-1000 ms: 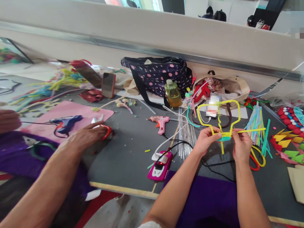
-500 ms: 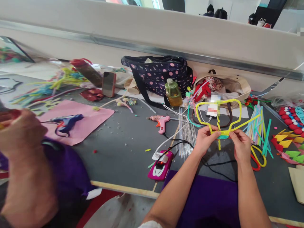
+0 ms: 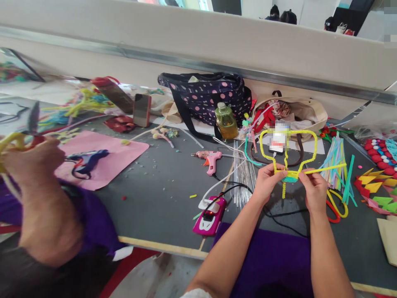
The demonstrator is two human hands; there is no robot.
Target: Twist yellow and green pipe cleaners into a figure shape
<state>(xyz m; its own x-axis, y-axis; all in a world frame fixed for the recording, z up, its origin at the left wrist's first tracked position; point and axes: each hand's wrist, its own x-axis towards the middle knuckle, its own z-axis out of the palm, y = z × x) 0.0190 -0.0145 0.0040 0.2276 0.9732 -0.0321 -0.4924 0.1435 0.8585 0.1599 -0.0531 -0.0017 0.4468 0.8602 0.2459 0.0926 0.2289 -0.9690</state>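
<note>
Between my two hands is a yellow pipe-cleaner frame (image 3: 315,145), bent into a wide outline with a twisted stem down its middle. My left hand (image 3: 269,181) pinches its lower left part. On the other side my right hand (image 3: 313,188) pinches the lower right, where a loose yellow end sticks out to the right. A small teal piece (image 3: 290,179) shows at the bottom between my fingertips. Behind the frame lies a phone (image 3: 277,145) with a white cable. Yellow-and-red-handled scissors (image 3: 339,207) rest beside my right wrist.
A co-worker's hand (image 3: 34,157) holds scissors (image 3: 33,118) and yellow pipe cleaners at left. A pink glue gun (image 3: 211,159), wire bundle (image 3: 245,178), magenta power strip (image 3: 211,219) and black cords lie left of my hands. Behind are a patterned bag (image 3: 204,95) and bottle (image 3: 226,121).
The yellow frame has shifted slightly to the right, and its loose end now points flatter. My hands stay nearly in place. The co-worker's hand has moved, bringing scissors into sight.
</note>
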